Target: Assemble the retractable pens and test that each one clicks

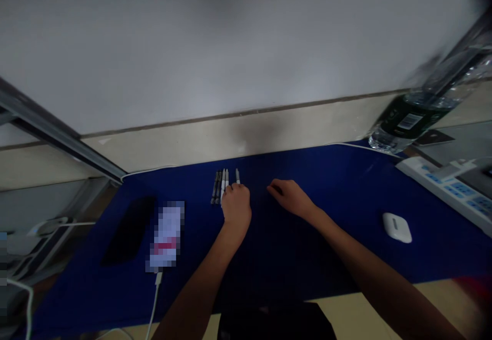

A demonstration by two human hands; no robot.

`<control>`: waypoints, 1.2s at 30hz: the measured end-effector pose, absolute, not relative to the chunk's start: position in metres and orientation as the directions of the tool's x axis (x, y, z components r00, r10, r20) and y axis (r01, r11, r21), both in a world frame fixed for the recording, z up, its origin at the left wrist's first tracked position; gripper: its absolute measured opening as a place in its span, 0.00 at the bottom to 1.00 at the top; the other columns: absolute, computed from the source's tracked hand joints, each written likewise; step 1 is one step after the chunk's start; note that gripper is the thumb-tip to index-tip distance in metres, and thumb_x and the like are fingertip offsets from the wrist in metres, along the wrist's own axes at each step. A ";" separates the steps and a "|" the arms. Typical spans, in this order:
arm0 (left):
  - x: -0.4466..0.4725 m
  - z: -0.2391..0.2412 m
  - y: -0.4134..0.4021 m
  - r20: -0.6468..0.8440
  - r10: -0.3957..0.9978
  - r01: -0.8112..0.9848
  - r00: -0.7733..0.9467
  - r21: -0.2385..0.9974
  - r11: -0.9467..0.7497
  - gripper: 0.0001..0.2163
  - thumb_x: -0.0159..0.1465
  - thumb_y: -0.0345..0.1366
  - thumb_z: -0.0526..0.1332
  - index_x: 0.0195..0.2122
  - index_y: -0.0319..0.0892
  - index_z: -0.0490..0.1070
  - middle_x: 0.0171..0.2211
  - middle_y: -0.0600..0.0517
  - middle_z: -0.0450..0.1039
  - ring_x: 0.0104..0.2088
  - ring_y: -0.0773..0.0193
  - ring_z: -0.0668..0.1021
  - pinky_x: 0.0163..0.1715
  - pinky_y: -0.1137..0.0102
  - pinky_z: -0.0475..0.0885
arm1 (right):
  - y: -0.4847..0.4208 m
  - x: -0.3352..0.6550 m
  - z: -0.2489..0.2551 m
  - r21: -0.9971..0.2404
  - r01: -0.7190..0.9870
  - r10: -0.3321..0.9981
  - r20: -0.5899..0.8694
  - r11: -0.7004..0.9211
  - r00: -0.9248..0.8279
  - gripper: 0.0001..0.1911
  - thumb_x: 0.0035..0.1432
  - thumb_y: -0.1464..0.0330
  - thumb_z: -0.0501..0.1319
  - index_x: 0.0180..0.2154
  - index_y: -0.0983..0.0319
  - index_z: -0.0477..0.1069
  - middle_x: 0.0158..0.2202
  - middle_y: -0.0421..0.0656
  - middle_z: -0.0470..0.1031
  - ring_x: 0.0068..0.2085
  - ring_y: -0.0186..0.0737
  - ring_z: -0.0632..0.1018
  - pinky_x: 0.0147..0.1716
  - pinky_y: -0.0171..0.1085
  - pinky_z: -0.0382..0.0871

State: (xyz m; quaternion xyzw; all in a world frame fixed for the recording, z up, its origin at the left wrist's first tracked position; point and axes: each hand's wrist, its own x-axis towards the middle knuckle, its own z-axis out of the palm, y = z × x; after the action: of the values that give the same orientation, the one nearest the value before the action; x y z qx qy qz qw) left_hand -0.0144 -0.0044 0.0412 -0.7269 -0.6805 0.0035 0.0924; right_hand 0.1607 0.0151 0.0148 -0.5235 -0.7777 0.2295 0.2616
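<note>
My left hand lies palm down at the near end of a row of several upright-lying pens on the dark blue desk mat. Its fingers touch the pens, and one white pen runs under them. I cannot tell whether the hand grips any pen. A single short grey-tipped pen lies apart to the right of the row, just beyond my fingertips. My right hand rests palm down on the mat to the right, holding nothing.
On the mat are a smartphone with a pixelated screen and white cable, a black flat device, and a white earbud case. A power strip sits at right. A water bottle stands blurred at upper right, before a white wall.
</note>
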 end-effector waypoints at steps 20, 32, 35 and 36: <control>-0.025 0.050 0.000 0.114 0.993 0.987 0.016 -0.161 0.002 0.17 0.62 0.19 0.49 0.38 0.35 0.78 0.41 0.40 0.73 0.44 0.49 0.75 0.41 0.60 0.73 | 0.014 0.161 0.017 -0.621 0.691 0.923 0.161 0.370 -0.349 0.14 0.66 0.64 0.52 0.28 0.61 0.67 0.24 0.39 0.70 0.24 0.33 0.70 0.24 0.34 0.54; -0.034 0.042 0.009 0.136 0.990 0.994 0.029 -0.109 -0.014 0.16 0.62 0.21 0.49 0.39 0.36 0.76 0.42 0.39 0.72 0.43 0.49 0.75 0.37 0.60 0.73 | 0.012 0.162 0.020 -0.633 0.681 0.921 0.146 0.368 -0.362 0.14 0.66 0.64 0.52 0.29 0.61 0.69 0.24 0.40 0.71 0.24 0.34 0.71 0.24 0.34 0.56; -0.036 0.035 0.012 0.248 0.969 0.996 0.019 -0.092 0.004 0.15 0.66 0.30 0.50 0.49 0.34 0.73 0.46 0.38 0.71 0.45 0.47 0.73 0.40 0.59 0.73 | 0.013 0.162 0.020 -0.627 0.684 0.919 0.149 0.373 -0.364 0.14 0.66 0.64 0.53 0.30 0.61 0.69 0.25 0.40 0.72 0.25 0.35 0.72 0.25 0.34 0.56; -0.036 0.032 0.013 0.298 0.955 0.996 -0.002 -0.088 0.030 0.17 0.67 0.34 0.50 0.54 0.34 0.69 0.49 0.37 0.69 0.47 0.46 0.72 0.42 0.58 0.72 | 0.013 0.162 0.021 -0.625 0.686 0.919 0.149 0.373 -0.364 0.14 0.66 0.64 0.53 0.30 0.61 0.69 0.25 0.40 0.73 0.25 0.35 0.72 0.25 0.34 0.56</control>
State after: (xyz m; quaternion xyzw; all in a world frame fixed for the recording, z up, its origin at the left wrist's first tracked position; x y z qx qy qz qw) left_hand -0.0363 0.0126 0.0317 -0.6925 -0.7041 -0.0738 0.1387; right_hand 0.1617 0.0128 0.0206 -0.5073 -0.7910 0.2372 0.2463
